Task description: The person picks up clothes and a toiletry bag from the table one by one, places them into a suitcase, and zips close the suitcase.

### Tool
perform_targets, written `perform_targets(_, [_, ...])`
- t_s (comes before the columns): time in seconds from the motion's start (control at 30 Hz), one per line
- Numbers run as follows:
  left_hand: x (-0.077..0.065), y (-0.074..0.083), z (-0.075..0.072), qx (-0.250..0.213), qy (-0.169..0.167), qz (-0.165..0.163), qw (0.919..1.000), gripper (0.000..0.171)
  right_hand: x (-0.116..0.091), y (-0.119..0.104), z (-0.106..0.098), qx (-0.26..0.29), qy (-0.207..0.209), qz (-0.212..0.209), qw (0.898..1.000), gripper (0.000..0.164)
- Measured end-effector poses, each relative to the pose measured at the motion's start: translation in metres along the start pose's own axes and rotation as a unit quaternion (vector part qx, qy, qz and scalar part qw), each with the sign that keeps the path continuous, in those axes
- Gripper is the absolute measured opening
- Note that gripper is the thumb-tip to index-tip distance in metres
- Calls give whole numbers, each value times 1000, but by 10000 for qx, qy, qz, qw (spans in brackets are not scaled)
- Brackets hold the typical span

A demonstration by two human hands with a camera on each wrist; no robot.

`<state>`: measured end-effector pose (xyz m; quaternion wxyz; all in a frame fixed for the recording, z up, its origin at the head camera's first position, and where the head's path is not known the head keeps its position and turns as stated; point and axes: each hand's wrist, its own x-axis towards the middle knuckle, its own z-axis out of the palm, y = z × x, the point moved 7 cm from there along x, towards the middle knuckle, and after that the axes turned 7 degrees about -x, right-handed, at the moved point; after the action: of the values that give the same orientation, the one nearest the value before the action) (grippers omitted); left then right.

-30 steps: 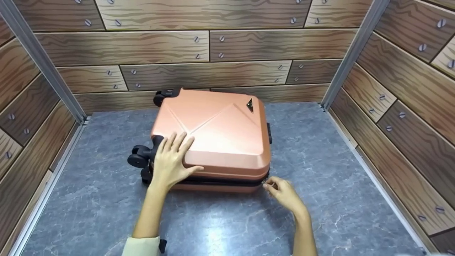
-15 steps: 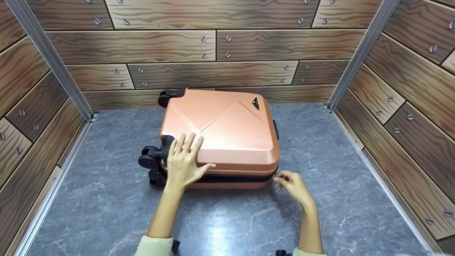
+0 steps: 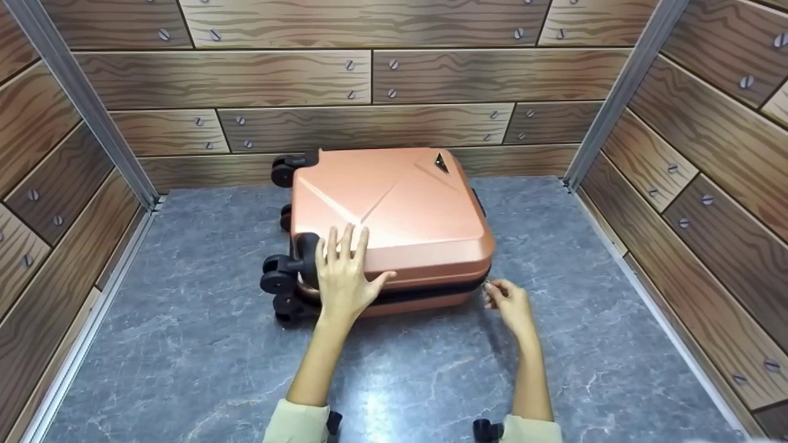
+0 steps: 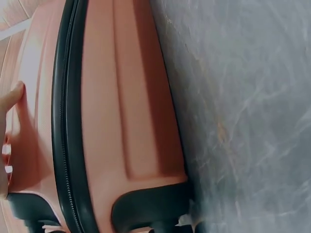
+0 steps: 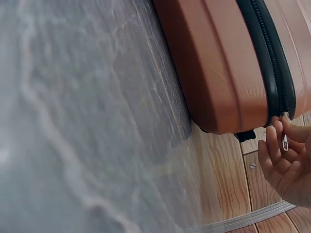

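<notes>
A rose-gold hard-shell suitcase (image 3: pixel 425 206) lies flat on the floor, its black wheels to the left. My left hand (image 3: pixel 345 286) rests on its near left edge, fingers spread and thumb out to the right; only part of that hand shows in the left wrist view. Along the side runs a black zipper band (image 4: pixel 68 107). At the near right corner my right hand (image 3: pixel 514 304) pinches a metal zipper pull (image 5: pixel 285 141) between thumb and forefinger. In the right wrist view the zipper teeth above the slider look meshed.
Grey marbled floor (image 3: pixel 215 369) surrounds the suitcase. Wood-patterned walls (image 3: pixel 277 80) stand behind and at both sides, joined by metal corner posts (image 3: pixel 622 98). The wheels (image 3: pixel 280 274) stick out on the left.
The suitcase has turned slightly, its right end swinging away from me and its left wheels showing more. My right hand has moved right and farther away with the corner; my left palm stays on the suitcase.
</notes>
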<state>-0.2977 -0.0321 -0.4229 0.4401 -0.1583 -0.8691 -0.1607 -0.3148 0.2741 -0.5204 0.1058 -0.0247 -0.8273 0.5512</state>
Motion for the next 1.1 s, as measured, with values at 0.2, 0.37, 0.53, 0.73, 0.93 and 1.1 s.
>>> perform_targets(0.2, [-3, -3, 3, 198, -54, -129, 9997, 91, -5, -3, 7, -638, -71, -471, 9968, 17])
perform_targets(0.37, [-3, -2, 2, 197, 168, -128, 9996, 90, -9, -11, 3, -1774, 295, -1134, 9771, 16])
perform_targets(0.53, [-1, 0, 2, 138, 304, -115, 9994, 90, -12, -15, -1, -2350, 438, -1308, 9621, 18])
perform_targets(0.73, [1, 2, 1, 90, 407, -86, 9991, 89, -14, -18, -5, -2664, 441, -1260, 9546, 17])
perform_targets(0.93, [3, 3, -2, 63, 497, 23, 9987, 89, -17, -22, -3, -2689, 313, -1397, 9525, 20])
perform_targets(1.1, [5, 7, -1, 67, 144, -149, 9998, 90, -15, -22, -1, -2491, 167, -1268, 9600, 21])
